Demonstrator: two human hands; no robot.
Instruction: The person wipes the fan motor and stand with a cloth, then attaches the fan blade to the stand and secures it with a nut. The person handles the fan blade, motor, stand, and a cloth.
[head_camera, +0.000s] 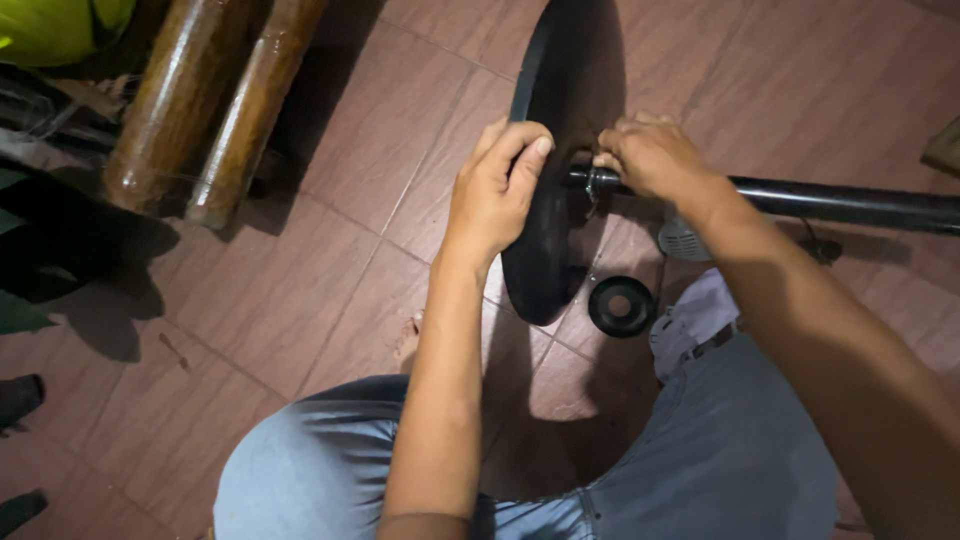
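A round black base disc (560, 90) stands on its edge on the tiled floor, with a black pole (850, 203) running out of its centre to the right. My left hand (497, 190) grips the disc's near rim, thumb over the edge. My right hand (652, 155) is closed around the joint where the pole meets the disc, fingers on a small metal fitting (597, 183). A black ring-shaped collar (621, 305) lies flat on the floor just below the disc.
Two brown wooden furniture legs (215, 100) lean at the upper left. My knees in grey trousers (330, 460) fill the bottom. A small round grey part (683, 240) lies under the pole. Dark objects sit along the left edge.
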